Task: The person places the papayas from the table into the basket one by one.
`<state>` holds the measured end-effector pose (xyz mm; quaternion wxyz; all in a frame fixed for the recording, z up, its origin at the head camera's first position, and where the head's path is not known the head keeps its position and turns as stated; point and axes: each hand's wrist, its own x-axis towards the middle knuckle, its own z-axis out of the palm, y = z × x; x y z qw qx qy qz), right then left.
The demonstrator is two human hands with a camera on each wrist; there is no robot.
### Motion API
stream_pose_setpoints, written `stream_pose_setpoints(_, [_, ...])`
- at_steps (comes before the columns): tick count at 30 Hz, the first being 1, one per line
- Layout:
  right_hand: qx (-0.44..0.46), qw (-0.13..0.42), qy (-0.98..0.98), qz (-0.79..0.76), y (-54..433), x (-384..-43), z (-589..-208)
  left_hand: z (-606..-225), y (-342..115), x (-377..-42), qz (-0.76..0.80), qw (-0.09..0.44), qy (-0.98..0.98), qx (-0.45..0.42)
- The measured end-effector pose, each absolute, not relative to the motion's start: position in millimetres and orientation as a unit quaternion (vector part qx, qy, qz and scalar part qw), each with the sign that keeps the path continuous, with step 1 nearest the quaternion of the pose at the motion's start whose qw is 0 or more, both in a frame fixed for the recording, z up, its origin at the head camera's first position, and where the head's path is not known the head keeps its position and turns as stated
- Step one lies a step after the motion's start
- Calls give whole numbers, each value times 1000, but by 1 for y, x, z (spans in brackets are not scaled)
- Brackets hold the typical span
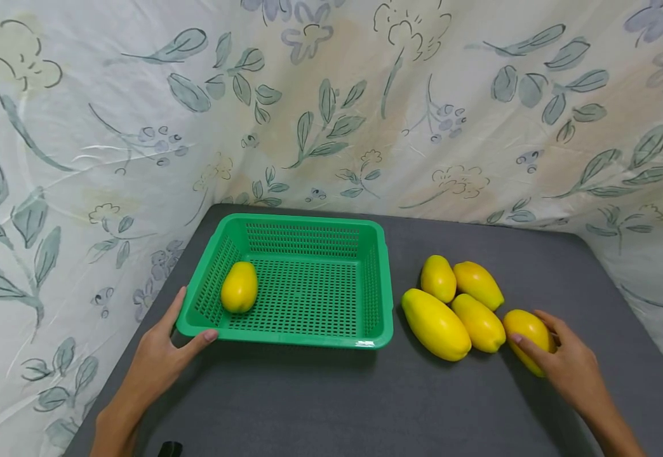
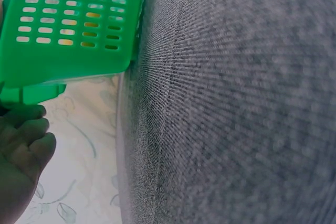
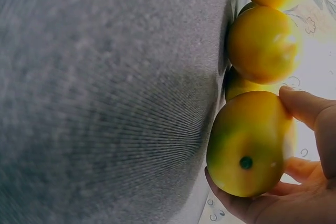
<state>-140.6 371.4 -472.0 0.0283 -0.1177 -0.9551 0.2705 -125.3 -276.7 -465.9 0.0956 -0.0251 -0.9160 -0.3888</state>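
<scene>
A green plastic basket (image 1: 303, 331) with perforated walls stands left of centre on the grey surface. At its front left corner my left hand (image 1: 159, 358) holds the rim, thumb over the front edge and fingers along the side. One yellow mango (image 1: 239, 287) lies inside, near the left wall. On the right, my right hand (image 1: 574, 367) grips another yellow mango (image 1: 524, 333) between thumb and fingers. The right wrist view shows that held mango (image 3: 247, 140) with its greenish end and dark stem spot facing the camera.
Several more yellow mangoes (image 1: 435, 325) lie clustered between the basket and my right hand. A floral cloth (image 1: 331, 114) hangs behind the grey-covered table (image 1: 320, 406) and along its sides. A small black object (image 1: 170, 449) shows at the bottom edge.
</scene>
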Motion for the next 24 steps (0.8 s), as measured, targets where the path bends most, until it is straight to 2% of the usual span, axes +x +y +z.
stream_pose_setpoints(24, [-130,88,-946,283,358,-134,-458,-466,-276,-126,-388,89,-917,-24])
